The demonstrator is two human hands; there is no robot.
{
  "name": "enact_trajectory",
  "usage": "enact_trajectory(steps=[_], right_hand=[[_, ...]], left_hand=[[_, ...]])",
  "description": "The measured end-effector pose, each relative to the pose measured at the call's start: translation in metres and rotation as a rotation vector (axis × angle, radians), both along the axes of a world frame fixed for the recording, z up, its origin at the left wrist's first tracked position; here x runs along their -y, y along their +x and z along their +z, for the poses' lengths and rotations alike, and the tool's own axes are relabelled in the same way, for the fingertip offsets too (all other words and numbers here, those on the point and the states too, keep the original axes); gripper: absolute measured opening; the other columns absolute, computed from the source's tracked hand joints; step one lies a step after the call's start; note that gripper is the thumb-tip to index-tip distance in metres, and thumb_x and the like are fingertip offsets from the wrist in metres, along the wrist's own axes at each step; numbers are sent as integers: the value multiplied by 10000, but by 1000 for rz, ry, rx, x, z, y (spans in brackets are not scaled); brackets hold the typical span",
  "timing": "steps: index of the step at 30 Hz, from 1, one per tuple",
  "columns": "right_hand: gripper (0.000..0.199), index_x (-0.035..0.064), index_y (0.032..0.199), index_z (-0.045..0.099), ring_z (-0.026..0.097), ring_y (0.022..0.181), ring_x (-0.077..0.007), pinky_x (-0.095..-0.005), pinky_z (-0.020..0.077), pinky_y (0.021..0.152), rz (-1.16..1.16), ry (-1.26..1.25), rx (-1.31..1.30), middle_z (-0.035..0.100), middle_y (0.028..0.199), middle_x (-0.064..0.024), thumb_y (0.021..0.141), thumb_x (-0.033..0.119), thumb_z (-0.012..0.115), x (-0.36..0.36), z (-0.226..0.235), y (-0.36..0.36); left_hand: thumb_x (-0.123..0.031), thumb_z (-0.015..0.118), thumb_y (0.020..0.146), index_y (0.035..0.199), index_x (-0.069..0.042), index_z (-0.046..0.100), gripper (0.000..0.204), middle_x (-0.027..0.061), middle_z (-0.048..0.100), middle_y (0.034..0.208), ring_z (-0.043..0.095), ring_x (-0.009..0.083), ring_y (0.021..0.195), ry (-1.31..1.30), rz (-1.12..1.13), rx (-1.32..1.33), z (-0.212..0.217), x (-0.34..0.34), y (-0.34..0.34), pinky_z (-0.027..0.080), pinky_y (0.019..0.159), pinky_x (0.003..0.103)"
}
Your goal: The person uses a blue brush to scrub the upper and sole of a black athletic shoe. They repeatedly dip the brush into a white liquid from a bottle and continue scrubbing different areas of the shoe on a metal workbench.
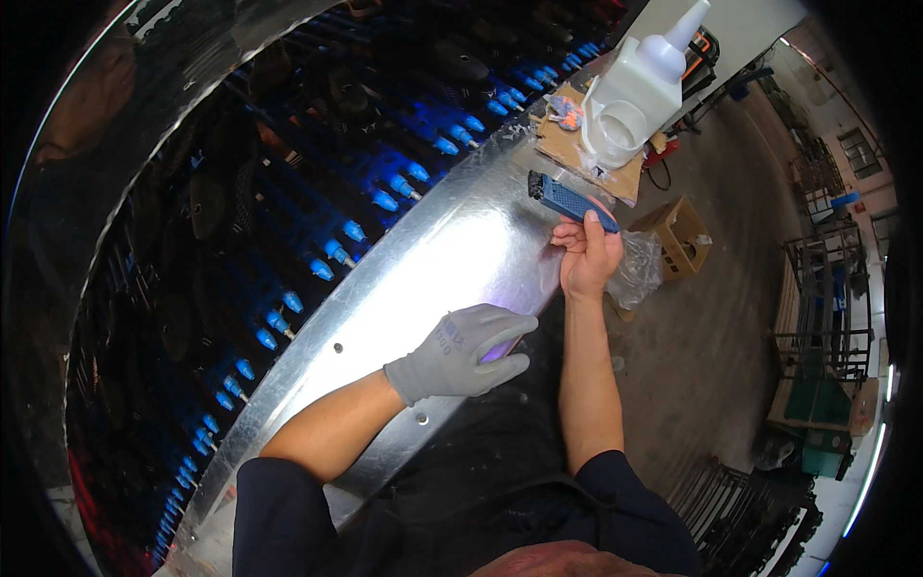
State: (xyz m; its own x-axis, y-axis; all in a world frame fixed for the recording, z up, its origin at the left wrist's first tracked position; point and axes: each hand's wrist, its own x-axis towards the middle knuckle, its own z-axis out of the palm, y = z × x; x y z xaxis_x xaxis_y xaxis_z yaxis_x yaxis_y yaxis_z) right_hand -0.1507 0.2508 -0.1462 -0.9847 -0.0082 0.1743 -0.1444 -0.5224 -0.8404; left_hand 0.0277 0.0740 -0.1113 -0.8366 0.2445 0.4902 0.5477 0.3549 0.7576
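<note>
My right hand (587, 258) is bare and grips the handle of a blue brush (567, 202), whose dark bristle head points up and to the left over the shiny metal ledge (423, 279). My left hand (461, 352) wears a grey glove and holds a small purple piece at the ledge's near edge; most of that piece is hidden by the fingers. The two hands are apart, the right one higher and further right.
A white plastic jug with a pointed nozzle (635, 91) stands on cardboard (586, 154) at the ledge's far end. Rows of blue-tipped pegs (346, 236) run behind the ledge. A clear plastic bag (636, 269) and a cardboard box (681, 234) lie right of my hand.
</note>
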Motion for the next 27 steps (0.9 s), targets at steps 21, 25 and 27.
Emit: enact_trajectory(steps=[21, 25, 27], right_hand=[[283, -76, 1282, 620, 776, 868, -272, -331, 658, 679, 7, -37, -21, 750, 1071, -171, 1052, 89, 631, -4, -13, -7], [287, -63, 1284, 625, 775, 963, -307, -341, 666, 723, -15, -48, -33, 740, 1137, -178, 1075, 134, 619, -1, -10, -7], [296, -59, 1289, 624, 771, 996, -320, -346, 668, 737, -24, -65, -36, 732, 1168, -183, 1081, 151, 615, 4, -5, -5]], left_hand=[[-238, 821, 884, 1266, -21, 693, 457, 156, 755, 1152, 744, 333, 995, -22, -12, 16, -3, -1, -4, 598, 878, 428], [-234, 819, 885, 1266, -20, 697, 454, 156, 760, 1129, 746, 331, 990, -22, -9, 30, 0, -1, -4, 598, 876, 429], [-233, 816, 887, 1267, -18, 697, 453, 157, 762, 1116, 746, 334, 988, -28, -7, 42, 2, -1, -3, 596, 878, 429]])
